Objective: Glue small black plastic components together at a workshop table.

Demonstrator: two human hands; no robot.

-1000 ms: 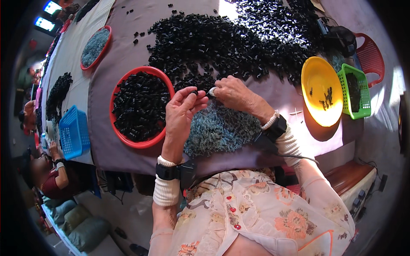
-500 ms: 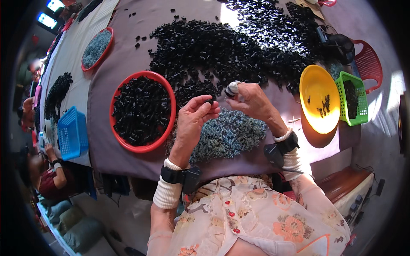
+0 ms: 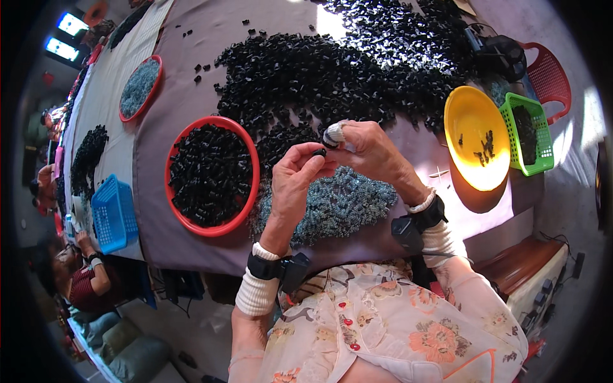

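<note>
My left hand (image 3: 295, 182) pinches a small black part (image 3: 320, 152) between thumb and fingertips. Right beside it, my right hand (image 3: 372, 152) is closed in a pinch, its fingertips almost against the black part; whatever it holds is too small to make out. A striped white-and-dark band (image 3: 333, 135) wraps a finger of that hand. Beneath both hands lies a heap of small grey-blue pieces (image 3: 348, 207). Beyond them spreads a large pile of similar black parts (image 3: 287, 80). A red round basin (image 3: 254, 185) full of black parts stands to the left of my left hand.
On the right are a yellow bowl (image 3: 456, 121) with a few dark pieces and a green basket (image 3: 541, 143). A blue basket (image 3: 115, 217) and a red-rimmed tray (image 3: 152, 105) of grey-blue pieces stand left. A red chair (image 3: 548, 83) is at far right; another person (image 3: 86, 281) sits at left.
My right hand has come leftward and my left hand slightly rightward, so the fingertips now meet around the black part. The whole view has shifted a little.
</note>
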